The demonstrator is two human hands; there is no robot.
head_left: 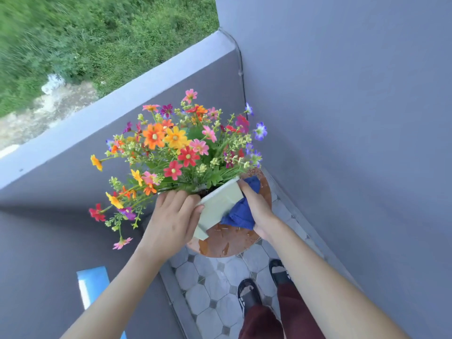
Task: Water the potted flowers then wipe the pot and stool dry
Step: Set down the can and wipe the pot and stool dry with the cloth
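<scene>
A pale green square pot (218, 205) full of colourful flowers (176, 148) is tilted to the left over a round brown stool (232, 241). My left hand (171, 218) grips the pot's left side by the rim. My right hand (254, 206) presses a blue cloth (241, 214) against the pot's right face. Water drops and wet patches show on the stool's seat. The pot's far sides and the stool's legs are hidden.
The stool stands in a narrow balcony corner, with a grey parapet wall (122, 113) to the left and a grey wall (342, 118) to the right. My sandalled feet (249, 293) stand on the tiled floor. A blue object (94, 285) sits at lower left.
</scene>
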